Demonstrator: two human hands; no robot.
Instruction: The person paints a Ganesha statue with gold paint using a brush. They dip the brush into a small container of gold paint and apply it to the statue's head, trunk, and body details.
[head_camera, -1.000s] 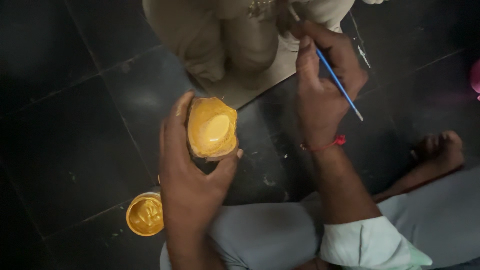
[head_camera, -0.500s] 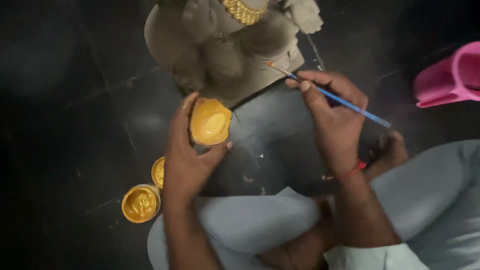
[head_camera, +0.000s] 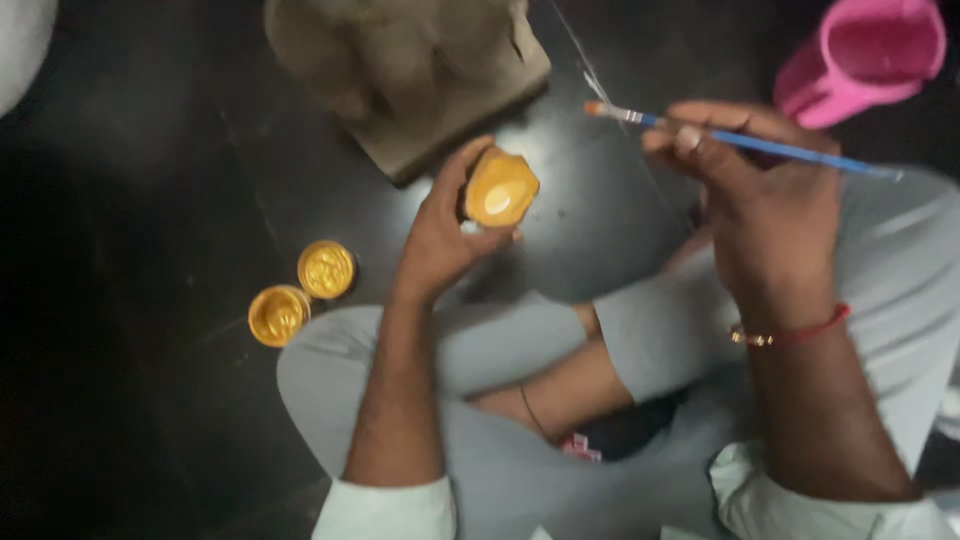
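Note:
My left hand (head_camera: 445, 235) holds a small cup of golden paint (head_camera: 499, 189) just in front of a grey clay statue (head_camera: 400, 70) that stands on the dark floor. My right hand (head_camera: 760, 215) grips a thin blue paintbrush (head_camera: 740, 140), held level with its orange tip pointing left, away from the statue. The brush tip hangs to the right of the paint cup without touching it. I sit cross-legged in grey trousers.
A gold-smeared paint jar (head_camera: 277, 315) and its gold lid (head_camera: 326, 269) lie on the black tiled floor (head_camera: 130, 200) to my left. A pink plastic mug (head_camera: 865, 55) stands at the upper right. A pale object (head_camera: 20, 40) shows at the top left corner.
My right hand has pulled the brush back from the statue and turned it level. The view has shifted, so the statue sits higher and the pink mug shows more fully.

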